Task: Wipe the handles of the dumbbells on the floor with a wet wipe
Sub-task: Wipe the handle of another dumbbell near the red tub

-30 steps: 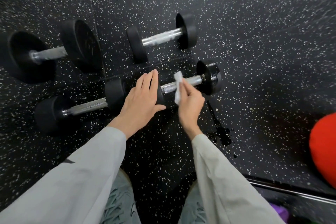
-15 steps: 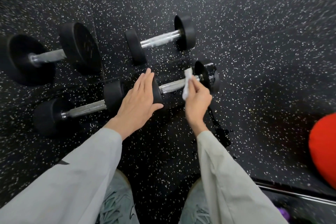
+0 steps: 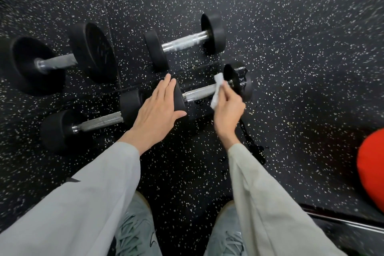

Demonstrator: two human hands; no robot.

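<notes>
Several black dumbbells with chrome handles lie on the speckled rubber floor. My right hand (image 3: 227, 110) pinches a white wet wipe (image 3: 217, 91) against the right end of the near-right dumbbell's handle (image 3: 198, 94), close to its wet right head (image 3: 239, 81). My left hand (image 3: 156, 109) rests flat, fingers straight, on that dumbbell's left head. Left of it lies another dumbbell (image 3: 99, 121). A small dumbbell (image 3: 185, 42) lies behind, and a large one (image 3: 56, 62) is at the far left.
Dark liquid (image 3: 254, 147) is spilled on the floor beside my right forearm. A red rounded object (image 3: 372, 168) sits at the right edge, a metal bar (image 3: 342, 222) below it. My grey-green shoes (image 3: 135, 233) are at the bottom.
My right hand has slid the wipe rightward along the handle, from near its left end to the right head. My left hand stays on the left head.
</notes>
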